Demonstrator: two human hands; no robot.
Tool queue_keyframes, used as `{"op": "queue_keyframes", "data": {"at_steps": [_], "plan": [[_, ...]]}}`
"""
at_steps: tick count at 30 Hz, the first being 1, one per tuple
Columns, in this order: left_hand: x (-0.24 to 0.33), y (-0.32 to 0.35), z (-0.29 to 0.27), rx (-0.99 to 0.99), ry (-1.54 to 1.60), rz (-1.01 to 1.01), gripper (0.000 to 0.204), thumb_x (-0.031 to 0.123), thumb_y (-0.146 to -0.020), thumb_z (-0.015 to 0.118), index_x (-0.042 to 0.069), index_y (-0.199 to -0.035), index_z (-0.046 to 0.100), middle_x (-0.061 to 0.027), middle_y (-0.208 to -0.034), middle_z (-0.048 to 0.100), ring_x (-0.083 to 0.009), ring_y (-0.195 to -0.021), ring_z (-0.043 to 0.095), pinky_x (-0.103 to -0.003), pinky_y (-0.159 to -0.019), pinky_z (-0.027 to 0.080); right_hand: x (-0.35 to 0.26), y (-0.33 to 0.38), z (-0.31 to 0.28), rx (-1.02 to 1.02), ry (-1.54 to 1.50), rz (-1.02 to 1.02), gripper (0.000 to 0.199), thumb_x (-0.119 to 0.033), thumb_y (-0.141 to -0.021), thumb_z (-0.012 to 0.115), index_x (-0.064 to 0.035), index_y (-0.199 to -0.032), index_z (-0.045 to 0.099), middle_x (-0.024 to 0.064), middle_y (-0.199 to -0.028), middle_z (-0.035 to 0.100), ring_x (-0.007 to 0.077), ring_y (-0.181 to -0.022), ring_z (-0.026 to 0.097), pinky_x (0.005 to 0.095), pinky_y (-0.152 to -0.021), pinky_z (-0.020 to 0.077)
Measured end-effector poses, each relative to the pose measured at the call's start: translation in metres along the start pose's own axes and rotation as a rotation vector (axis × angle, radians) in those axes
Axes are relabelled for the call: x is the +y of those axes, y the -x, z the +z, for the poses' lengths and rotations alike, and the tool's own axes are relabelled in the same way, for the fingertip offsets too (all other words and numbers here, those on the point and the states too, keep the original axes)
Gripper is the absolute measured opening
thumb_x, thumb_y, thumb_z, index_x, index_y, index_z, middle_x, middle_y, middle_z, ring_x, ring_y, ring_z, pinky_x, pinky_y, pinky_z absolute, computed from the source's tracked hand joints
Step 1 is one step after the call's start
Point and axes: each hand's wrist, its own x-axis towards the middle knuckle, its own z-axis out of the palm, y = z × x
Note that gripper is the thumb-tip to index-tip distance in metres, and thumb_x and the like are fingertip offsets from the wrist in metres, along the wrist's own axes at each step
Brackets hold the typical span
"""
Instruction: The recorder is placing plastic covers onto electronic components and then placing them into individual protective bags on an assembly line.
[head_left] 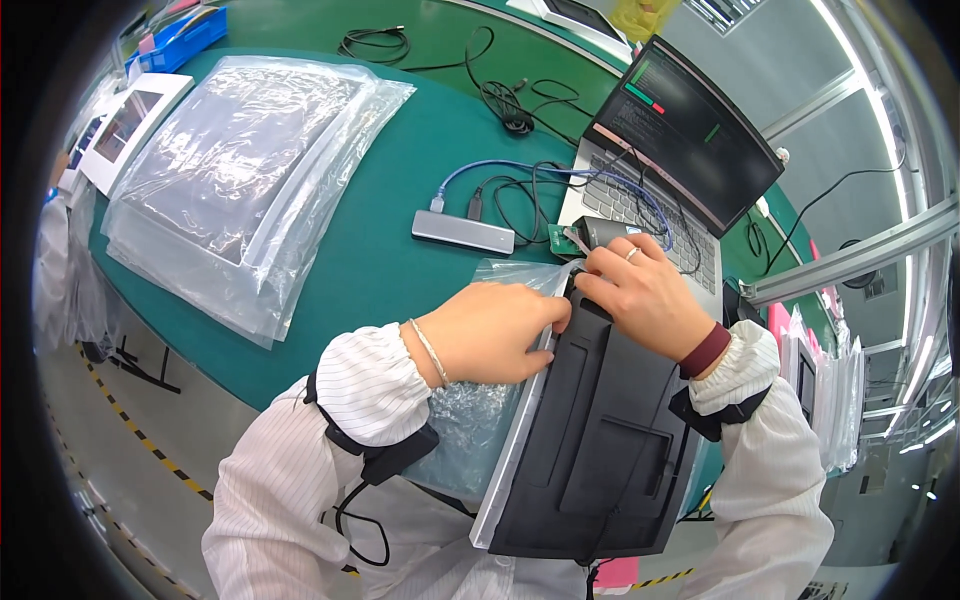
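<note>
Left hand (497, 333): fingers curled, pinching the clear plastic bag (470, 420) at the device's edge.
Right hand (648, 296): fingers bent — gripping the black flat device (600, 450) at its top.
Nearby: open laptop (680, 150) — just beyond.

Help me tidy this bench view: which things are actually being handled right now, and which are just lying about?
In hand:
- left hand on the clear bubble bag
- right hand on the black flat device, at its top edge

Lying about:
- stack of plastic bags
- open laptop
- grey hub with blue cable
- black cables
</note>
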Motion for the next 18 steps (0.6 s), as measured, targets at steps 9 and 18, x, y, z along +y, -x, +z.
{"op": "queue_keyframes", "data": {"at_steps": [9,18], "plan": [[-0.0011,0.0001,0.0041,0.018,0.065,0.021,0.024,0.014,-0.073,0.062,0.006,-0.096,0.058,-0.0057,-0.065,0.056,-0.0253,-0.063,0.058,-0.037,-0.056,0.045,-0.0018,-0.0003,-0.0018,-0.066,-0.056,0.049,0.018,-0.004,-0.067,0.06,-0.0078,-0.085,0.061,0.0033,-0.085,0.052,0.0203,-0.084,0.052,0.0339,-0.083,0.0407],[-0.0034,0.0023,0.0019,0.012,0.085,0.033,0.023,0.013,-0.075,0.063,0.007,-0.097,0.061,-0.0068,-0.07,0.059,-0.0253,-0.066,0.059,-0.037,-0.059,0.046,-0.0031,-0.0019,0.0003,-0.068,-0.053,0.077,0.01,-0.008,-0.069,0.058,-0.0083,-0.078,0.061,0.003,-0.084,0.053,0.0187,-0.086,0.053,0.0331,-0.088,0.0401]]}}
